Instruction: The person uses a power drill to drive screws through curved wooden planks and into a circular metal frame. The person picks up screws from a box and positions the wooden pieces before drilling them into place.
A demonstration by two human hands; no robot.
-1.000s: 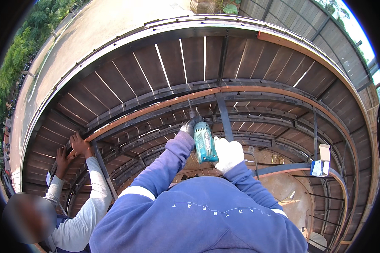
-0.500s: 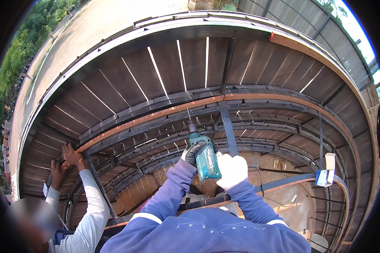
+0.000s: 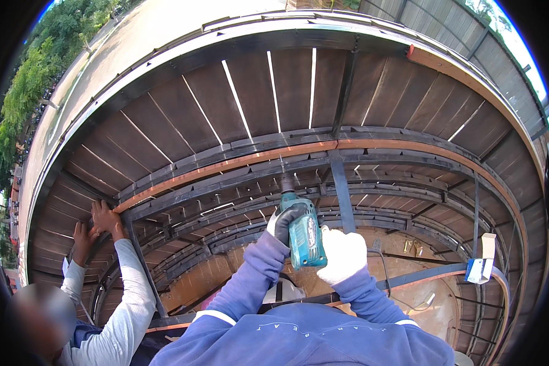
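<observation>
A teal power drill (image 3: 305, 235) is between my hands, its chuck and thin bit pointing away from me. The bit's tip is at the dark curved metal bar (image 3: 238, 178) just under the orange-brown curved strip (image 3: 226, 163); whether it has entered the metal I cannot tell. My left hand (image 3: 285, 221), in a dark-palmed glove with a white cuff, is closed around the left side of the drill's body. My right hand (image 3: 343, 253), in a thick white glove, is closed at the drill's rear right side, where the handle is mostly hidden.
At left, a co-worker's bare hands (image 3: 104, 221) press near the strip's end. Slatted dark boards (image 3: 250, 100) curve beyond the frame. A grey upright bar (image 3: 341, 195) stands right of the drill. An opened small box (image 3: 483, 262) rests on the right-hand rail; a cable (image 3: 385, 268) hangs nearby.
The whole view has shifted slightly, so the frame sits further right in it. The drill stays in both my hands with its bit still at the bar, and its body has turned a little.
</observation>
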